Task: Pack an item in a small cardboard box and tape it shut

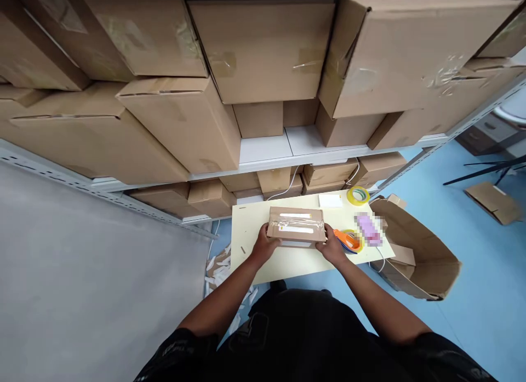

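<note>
A small brown cardboard box (pixel 296 224), sealed with clear tape and bearing white strips, lies on a pale yellow tabletop (pixel 283 261). My left hand (pixel 265 244) grips its left end, fingers curled round the edge. My right hand (pixel 331 247) holds its right end the same way. An orange tape dispenser (pixel 347 240) with a yellow tape roll sits just right of my right hand. A second yellow tape roll (pixel 358 195) lies at the table's far right corner, near a white card (pixel 330 200).
Metal shelving (pixel 267 152) stacked with large cardboard boxes fills the view behind the table. An open cardboard box (pixel 415 250) stands on the blue floor to the right. White paper scraps (pixel 217 269) litter the floor at the left. A blurred pink item (pixel 369 229) lies on the table.
</note>
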Available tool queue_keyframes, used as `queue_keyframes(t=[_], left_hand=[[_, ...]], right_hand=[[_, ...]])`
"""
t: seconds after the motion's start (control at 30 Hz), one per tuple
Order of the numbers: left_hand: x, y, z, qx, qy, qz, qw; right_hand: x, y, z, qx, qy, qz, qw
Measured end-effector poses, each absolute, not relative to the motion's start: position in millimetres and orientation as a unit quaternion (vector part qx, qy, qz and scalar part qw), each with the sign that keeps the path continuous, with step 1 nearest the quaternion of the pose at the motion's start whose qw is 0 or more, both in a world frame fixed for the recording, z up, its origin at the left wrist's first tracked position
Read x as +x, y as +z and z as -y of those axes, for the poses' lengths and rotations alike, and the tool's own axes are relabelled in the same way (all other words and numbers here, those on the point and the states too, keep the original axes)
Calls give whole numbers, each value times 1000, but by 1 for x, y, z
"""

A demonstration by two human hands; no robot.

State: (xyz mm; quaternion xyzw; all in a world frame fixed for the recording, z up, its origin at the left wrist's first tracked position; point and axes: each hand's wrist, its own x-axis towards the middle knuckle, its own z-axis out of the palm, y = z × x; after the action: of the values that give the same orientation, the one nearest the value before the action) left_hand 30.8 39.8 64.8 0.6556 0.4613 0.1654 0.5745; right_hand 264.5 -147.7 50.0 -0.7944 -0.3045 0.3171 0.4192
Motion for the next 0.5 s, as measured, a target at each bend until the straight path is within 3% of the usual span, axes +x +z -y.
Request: queue_keyframes(t=[0.23,0.5], left_hand=[[19,52,-18,703,95,-454,539],[-12,55,-51,748,59,-411,518]], right_hand=[[254,34,145,-855,266,308,321],[298,55,171,-866,245,355,253]])
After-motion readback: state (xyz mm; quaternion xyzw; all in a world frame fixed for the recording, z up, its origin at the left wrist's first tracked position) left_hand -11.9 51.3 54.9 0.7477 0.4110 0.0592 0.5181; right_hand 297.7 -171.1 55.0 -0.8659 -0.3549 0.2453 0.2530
